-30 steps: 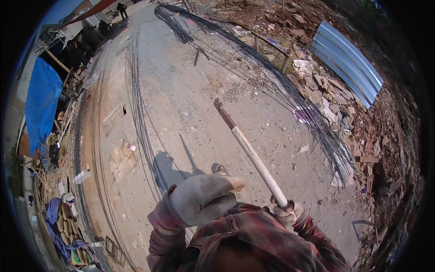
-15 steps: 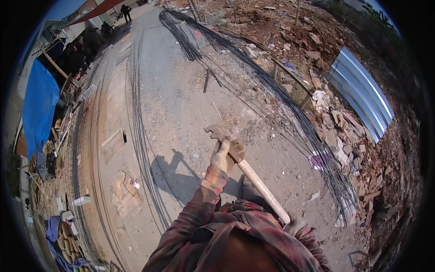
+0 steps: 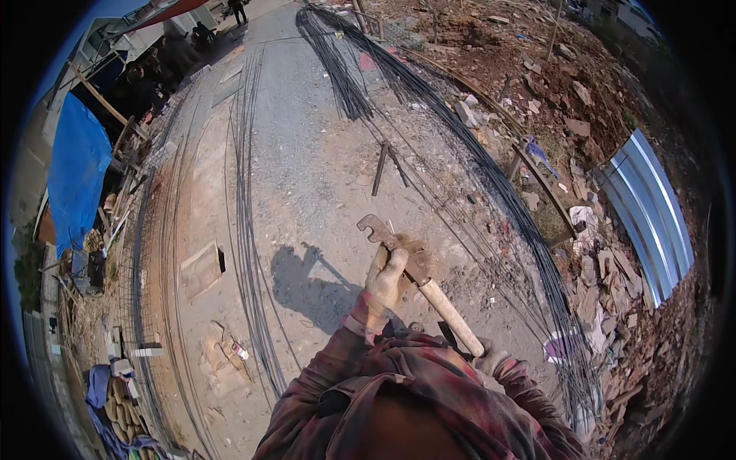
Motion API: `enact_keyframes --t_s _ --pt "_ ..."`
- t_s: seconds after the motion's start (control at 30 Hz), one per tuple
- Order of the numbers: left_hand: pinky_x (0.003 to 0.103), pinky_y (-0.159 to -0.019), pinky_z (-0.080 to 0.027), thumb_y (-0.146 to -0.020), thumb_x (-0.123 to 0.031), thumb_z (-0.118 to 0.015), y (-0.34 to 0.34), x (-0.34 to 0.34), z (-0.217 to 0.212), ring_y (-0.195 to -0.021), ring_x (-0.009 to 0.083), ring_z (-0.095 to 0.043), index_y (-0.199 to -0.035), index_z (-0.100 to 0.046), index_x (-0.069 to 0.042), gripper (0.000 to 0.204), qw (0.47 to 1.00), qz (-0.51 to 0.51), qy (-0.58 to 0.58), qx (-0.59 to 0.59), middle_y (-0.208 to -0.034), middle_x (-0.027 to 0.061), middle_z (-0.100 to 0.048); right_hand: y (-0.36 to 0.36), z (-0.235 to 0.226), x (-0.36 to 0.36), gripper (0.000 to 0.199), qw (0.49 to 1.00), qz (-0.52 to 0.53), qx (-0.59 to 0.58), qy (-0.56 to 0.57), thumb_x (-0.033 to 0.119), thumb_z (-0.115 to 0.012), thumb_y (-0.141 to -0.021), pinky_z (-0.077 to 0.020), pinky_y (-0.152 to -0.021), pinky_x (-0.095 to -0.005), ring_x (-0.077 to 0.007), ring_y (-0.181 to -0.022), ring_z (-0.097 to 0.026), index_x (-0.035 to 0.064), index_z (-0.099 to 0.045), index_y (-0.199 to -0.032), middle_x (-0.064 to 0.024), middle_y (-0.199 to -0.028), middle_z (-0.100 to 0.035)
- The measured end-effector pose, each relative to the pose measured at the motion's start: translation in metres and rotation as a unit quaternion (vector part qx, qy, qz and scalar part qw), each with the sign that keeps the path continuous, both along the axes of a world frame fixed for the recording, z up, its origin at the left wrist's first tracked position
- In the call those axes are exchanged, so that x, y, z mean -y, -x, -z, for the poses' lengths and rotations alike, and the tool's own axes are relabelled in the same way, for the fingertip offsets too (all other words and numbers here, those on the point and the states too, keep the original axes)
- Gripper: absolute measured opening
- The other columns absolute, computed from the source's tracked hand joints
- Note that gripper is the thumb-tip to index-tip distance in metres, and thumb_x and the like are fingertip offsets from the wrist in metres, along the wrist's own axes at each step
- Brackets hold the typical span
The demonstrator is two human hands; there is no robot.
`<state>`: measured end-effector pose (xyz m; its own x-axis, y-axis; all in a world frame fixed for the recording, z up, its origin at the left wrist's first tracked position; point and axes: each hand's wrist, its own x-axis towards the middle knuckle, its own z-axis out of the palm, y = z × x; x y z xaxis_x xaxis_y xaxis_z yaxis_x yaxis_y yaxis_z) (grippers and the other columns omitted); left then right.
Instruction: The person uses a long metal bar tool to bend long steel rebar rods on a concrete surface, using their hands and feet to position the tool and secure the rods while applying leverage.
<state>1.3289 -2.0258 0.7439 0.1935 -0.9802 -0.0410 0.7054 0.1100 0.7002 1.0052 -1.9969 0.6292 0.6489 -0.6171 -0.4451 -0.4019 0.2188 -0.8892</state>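
Note:
In front of my body I hold a rebar bending wrench (image 3: 451, 316) slantwise, with a hooked, rusty metal head and a long pale handle. My gloved left hand (image 3: 386, 277) is closed around the metal part just below the hook. At the lower end of the handle is my right hand (image 3: 491, 357), closed on it and partly hidden by the sleeve. The hooked jaw points up and away from me, touching nothing. On the ground beyond it stand two short dark metal bars (image 3: 379, 170), leaning apart.
A long bundle of dark rebar (image 3: 491, 172) curves along the right side. More thin rods (image 3: 245, 199) lie to my left, near a square concrete slab (image 3: 202, 270). Rubble and a corrugated metal sheet (image 3: 648, 218) lie far right. Several people (image 3: 172, 57) are at the far left, near a blue tarp (image 3: 79, 172).
The view has tilted, so the ground appears lower and further right. The wrench's jaw has rolled and now shows as a single hook. My right hand shows more clearly at the handle's end.

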Motion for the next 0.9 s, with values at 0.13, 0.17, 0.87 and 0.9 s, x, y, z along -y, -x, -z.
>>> enact_keyframes --t_s 0.13,0.17,0.87,0.9 --pt "0.039 -0.090 -0.048 -0.093 -0.024 -0.057 -0.080 0.048 0.090 -0.103 0.0265 -0.060 -0.129 -0.044 -0.004 0.043 0.924 0.051 -0.203 0.319 -0.114 0.0152 -0.059 -0.072 0.014 0.079 0.041 0.974 -0.058 -0.215 -0.028 0.002 -0.060 -0.075 -0.0507 -0.075 -0.0312 -0.0157 -0.086 -0.062 0.0016 -0.057 -0.116 -0.0084 -0.093 -0.067" --pt "0.035 -0.089 -0.047 -0.091 -0.023 -0.059 -0.104 0.057 0.115 -0.102 0.0247 -0.060 -0.127 -0.048 -0.002 0.042 0.819 0.109 -0.233 0.514 -0.111 0.0143 -0.061 -0.097 0.026 0.095 0.040 0.984 -0.020 -0.177 0.004 0.006 -0.062 -0.076 -0.0510 -0.073 -0.0322 -0.0177 -0.083 -0.063 0.0017 -0.057 -0.115 -0.0099 -0.090 -0.067" --pt "0.038 -0.086 -0.050 -0.086 -0.024 -0.063 -0.328 0.336 0.282 -0.100 0.0316 -0.062 -0.119 -0.054 -0.004 0.040 0.721 0.247 -0.432 0.482 -0.112 0.0173 -0.062 -0.432 0.313 0.641 0.033 0.898 0.092 -0.397 -0.166 0.023 -0.058 -0.082 -0.0455 -0.050 -0.0337 -0.0182 -0.055 -0.053 -0.0009 -0.052 -0.103 -0.0063 -0.072 -0.056" --pt "0.038 -0.090 -0.047 -0.083 -0.024 -0.065 -0.323 0.356 0.296 -0.106 0.0326 -0.059 -0.120 -0.055 -0.007 0.042 0.719 0.236 -0.413 0.506 -0.120 0.0175 -0.057 -0.435 0.338 0.657 0.033 0.893 0.087 -0.407 -0.169 0.023 -0.058 -0.082 -0.0455 -0.050 -0.0337 -0.0182 -0.055 -0.053 -0.0009 -0.052 -0.103 -0.0063 -0.072 -0.056"
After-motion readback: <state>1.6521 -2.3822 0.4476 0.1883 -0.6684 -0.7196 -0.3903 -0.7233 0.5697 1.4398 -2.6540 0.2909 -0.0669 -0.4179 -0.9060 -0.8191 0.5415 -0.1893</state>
